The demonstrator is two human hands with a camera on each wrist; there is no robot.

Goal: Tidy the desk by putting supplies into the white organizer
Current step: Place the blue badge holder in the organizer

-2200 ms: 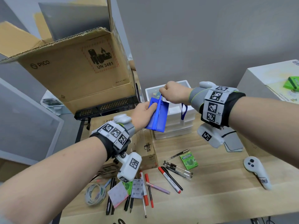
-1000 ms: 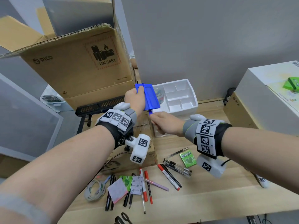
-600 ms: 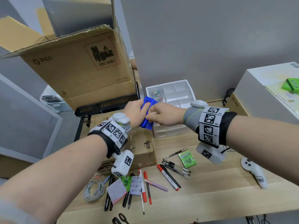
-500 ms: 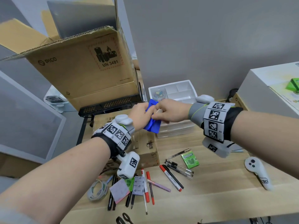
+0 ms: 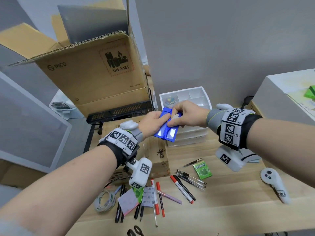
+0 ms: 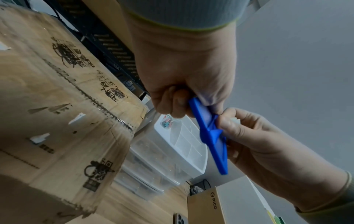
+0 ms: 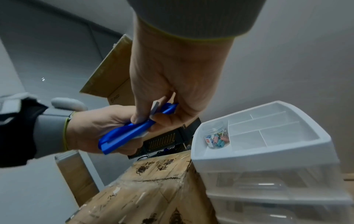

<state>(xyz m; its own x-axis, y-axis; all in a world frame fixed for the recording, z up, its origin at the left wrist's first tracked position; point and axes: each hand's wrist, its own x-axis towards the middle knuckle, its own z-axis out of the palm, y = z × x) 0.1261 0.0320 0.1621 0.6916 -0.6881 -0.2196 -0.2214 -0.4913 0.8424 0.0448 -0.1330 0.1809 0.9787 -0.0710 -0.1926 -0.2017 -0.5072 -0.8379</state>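
Note:
A flat blue card holder [image 5: 166, 132] with its blue strap laid along its middle hangs in the air in front of the white organizer [image 5: 207, 97]. My left hand [image 5: 158, 120] grips its left edge, thumb on top. My right hand [image 5: 177, 116] pinches its far end together with a small white piece. In the left wrist view the blue card holder [image 6: 212, 136] shows edge-on between both hands. The right wrist view shows the white organizer [image 7: 268, 153] with divided top compartments; a bag of coloured clips [image 7: 218, 139] lies in the left one.
On the wooden desk lie several pens and markers [image 5: 183, 188], a green gum pack [image 5: 202, 171], a tape roll [image 5: 104, 200], sticky notes [image 5: 127, 201], scissors [image 5: 136, 231] and a white controller [image 5: 274, 184]. A cardboard box [image 5: 153, 150] stands left of the organizer, a big open carton [image 5: 95, 74] behind.
The blue card holder has turned from edge-on to lying flatter, face up, between my hands. My right hand has shifted onto its far end. Both hands have stayed in front of the organizer.

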